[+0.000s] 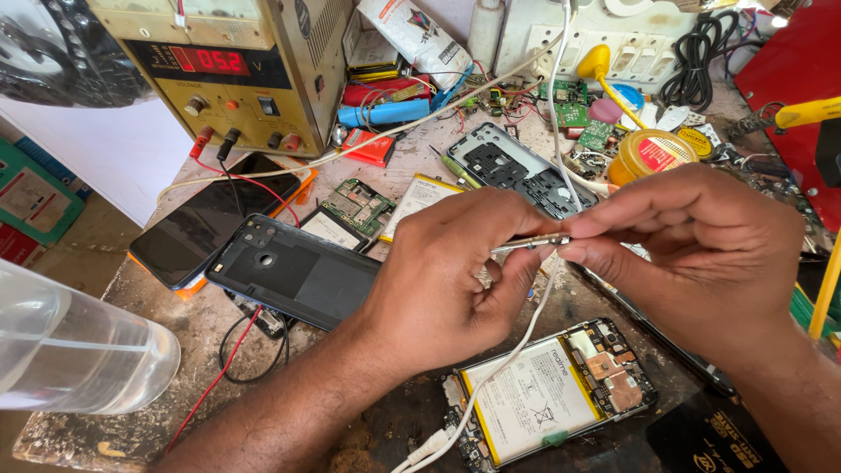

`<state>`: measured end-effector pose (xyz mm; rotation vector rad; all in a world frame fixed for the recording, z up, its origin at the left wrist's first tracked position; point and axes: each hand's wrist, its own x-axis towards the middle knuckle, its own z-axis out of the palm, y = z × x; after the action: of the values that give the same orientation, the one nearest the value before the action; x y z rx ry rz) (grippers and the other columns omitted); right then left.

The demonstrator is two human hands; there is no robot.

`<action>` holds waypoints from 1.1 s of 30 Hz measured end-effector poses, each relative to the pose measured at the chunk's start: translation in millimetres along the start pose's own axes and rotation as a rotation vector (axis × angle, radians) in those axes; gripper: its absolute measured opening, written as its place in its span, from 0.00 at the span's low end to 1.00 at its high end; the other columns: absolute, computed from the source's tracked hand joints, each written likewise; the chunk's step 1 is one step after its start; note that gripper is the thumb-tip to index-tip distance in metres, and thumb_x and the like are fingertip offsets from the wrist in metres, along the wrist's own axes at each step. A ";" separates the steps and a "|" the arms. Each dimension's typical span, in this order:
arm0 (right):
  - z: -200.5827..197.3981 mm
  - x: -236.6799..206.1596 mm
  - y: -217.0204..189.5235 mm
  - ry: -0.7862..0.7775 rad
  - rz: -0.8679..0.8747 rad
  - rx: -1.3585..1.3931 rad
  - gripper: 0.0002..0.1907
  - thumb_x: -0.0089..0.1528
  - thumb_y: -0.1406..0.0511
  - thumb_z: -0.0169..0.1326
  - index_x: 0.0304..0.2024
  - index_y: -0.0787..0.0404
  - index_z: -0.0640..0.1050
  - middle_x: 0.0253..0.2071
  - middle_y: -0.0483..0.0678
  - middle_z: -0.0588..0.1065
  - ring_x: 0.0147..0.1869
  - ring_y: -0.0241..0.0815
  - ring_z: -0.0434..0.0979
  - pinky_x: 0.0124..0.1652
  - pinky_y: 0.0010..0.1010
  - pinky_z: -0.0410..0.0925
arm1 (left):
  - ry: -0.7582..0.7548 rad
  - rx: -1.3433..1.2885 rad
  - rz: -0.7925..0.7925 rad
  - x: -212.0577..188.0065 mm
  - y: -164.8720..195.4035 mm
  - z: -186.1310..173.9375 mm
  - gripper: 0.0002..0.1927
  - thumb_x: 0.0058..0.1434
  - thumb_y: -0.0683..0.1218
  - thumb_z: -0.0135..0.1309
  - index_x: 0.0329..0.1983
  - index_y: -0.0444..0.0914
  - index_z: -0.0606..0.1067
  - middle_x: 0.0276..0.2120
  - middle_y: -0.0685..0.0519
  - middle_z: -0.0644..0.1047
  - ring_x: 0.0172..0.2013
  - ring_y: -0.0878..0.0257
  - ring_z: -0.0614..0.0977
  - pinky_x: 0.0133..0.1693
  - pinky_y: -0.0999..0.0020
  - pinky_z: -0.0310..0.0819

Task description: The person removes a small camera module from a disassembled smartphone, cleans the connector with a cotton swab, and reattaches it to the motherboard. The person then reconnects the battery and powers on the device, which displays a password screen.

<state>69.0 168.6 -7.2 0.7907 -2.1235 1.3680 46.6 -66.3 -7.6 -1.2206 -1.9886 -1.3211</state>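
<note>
Left hand and right hand both pinching slim metal tool, long axis running 9-to-3 o'clock between fingertips. Opened phone lying at 6 o'clock below, white cable crossing it; right hand sitting nearer.

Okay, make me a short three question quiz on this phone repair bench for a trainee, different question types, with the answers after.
1. True or false: both hands grip one thin metal tool.
2. What lies below the hands? A) opened phone with white battery B) laptop C) drill
3. Which hand is nearer the dark back cover?

Key: 1 true; 2 A; 3 the left hand, not the right hand.
</note>
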 end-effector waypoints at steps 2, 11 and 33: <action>-0.3 0.0 -0.5 0.000 -0.002 -0.005 0.13 0.61 0.77 0.64 0.46 0.69 0.75 0.41 0.53 0.81 0.47 0.35 0.84 0.47 0.24 0.80 | 0.003 0.002 0.011 -0.1 1.6 -1.7 0.08 0.66 0.37 0.57 0.48 0.36 0.75 0.39 0.48 0.79 0.39 0.53 0.84 0.42 0.63 0.79; -0.9 6.8 4.1 -0.058 0.068 0.119 0.17 0.60 0.76 0.63 0.51 0.68 0.75 0.45 0.53 0.81 0.50 0.37 0.84 0.50 0.28 0.80 | 0.006 -0.058 -0.183 0.4 -1.9 1.9 0.05 0.63 0.36 0.58 0.41 0.37 0.78 0.30 0.54 0.79 0.27 0.64 0.79 0.31 0.68 0.72; -43.3 8.7 1.4 -0.592 0.818 -0.456 0.13 0.62 0.60 0.63 0.48 0.54 0.86 0.33 0.42 0.83 0.34 0.31 0.82 0.35 0.26 0.74 | 0.064 -0.333 -0.639 0.4 -69.9 1.0 0.20 0.55 0.37 0.67 0.49 0.40 0.73 0.31 0.60 0.78 0.31 0.75 0.76 0.32 0.80 0.71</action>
<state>65.7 207.2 14.1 0.1114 -3.2936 0.9396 -13.5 -75.5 -42.0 -0.6565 -2.2693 -2.0290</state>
